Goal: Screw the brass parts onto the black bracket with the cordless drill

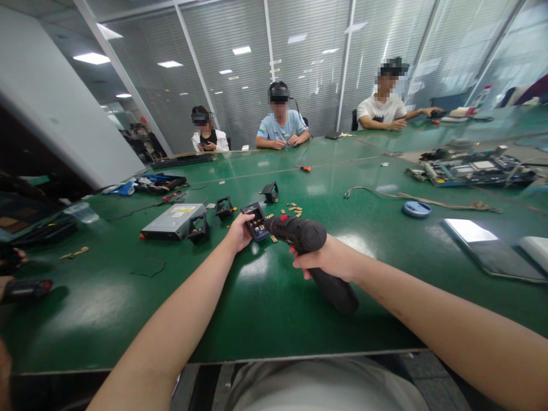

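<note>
My right hand (323, 260) is wrapped round the grip of a black cordless drill (299, 233) with a red mark on top. The drill points left, its front end close to a flat black rectangular part (256, 221) with small pale and brownish spots on its face. My left hand (240, 233) grips that part by its near left edge, thumb on top. Whether the drill tip touches it, I cannot tell. Small brass-coloured plates (294, 208) lie scattered just beyond. Black plastic brackets stand nearby, one behind the part (269, 192) and two to its left (223, 208).
On the green table (240, 302) a silver disc drive (173, 221) sits at left. To the right are a blue round lid (416, 209), a tablet-like slab (488, 251) and circuit boards (475, 165). Several people sit across the table; another person's dark tool (28, 290) shows at far left.
</note>
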The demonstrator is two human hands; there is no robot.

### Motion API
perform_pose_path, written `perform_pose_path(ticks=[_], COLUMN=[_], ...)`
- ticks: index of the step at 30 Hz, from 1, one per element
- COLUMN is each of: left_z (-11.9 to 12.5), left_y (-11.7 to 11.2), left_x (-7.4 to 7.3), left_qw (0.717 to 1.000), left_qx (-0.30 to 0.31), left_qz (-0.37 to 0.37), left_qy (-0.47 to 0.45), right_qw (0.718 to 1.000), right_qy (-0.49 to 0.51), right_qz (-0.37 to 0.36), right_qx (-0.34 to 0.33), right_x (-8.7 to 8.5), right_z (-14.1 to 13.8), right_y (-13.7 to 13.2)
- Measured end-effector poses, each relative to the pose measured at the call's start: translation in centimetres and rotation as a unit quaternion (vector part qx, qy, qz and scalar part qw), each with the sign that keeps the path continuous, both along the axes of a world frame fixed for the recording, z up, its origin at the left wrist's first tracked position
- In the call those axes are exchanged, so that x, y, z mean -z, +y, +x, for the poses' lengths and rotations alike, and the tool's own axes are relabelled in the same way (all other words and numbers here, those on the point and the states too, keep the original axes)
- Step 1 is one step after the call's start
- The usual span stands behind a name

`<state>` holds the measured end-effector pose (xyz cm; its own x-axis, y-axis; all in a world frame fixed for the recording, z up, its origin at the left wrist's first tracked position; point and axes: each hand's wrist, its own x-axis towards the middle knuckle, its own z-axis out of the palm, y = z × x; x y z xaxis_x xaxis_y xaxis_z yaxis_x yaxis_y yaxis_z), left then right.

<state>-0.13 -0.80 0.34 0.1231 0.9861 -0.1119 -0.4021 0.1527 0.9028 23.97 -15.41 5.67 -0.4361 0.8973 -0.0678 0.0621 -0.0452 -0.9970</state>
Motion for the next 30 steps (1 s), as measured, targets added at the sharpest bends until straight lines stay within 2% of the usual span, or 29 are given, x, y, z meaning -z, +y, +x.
perform_pose_path(ticks=[30], left_z=[-0.13], left_y=[0.09], left_x=[0.1], left_qw=[1.0], left_qx=[0.01], left_qz=[0.013], left_qy=[0.0], right_qw=[1.0], right_qy=[-0.008], right_qz=[-0.018], right_qx=[0.007], right_x=[-0.75], right_z=[-0.11], right_y=[-0.25])
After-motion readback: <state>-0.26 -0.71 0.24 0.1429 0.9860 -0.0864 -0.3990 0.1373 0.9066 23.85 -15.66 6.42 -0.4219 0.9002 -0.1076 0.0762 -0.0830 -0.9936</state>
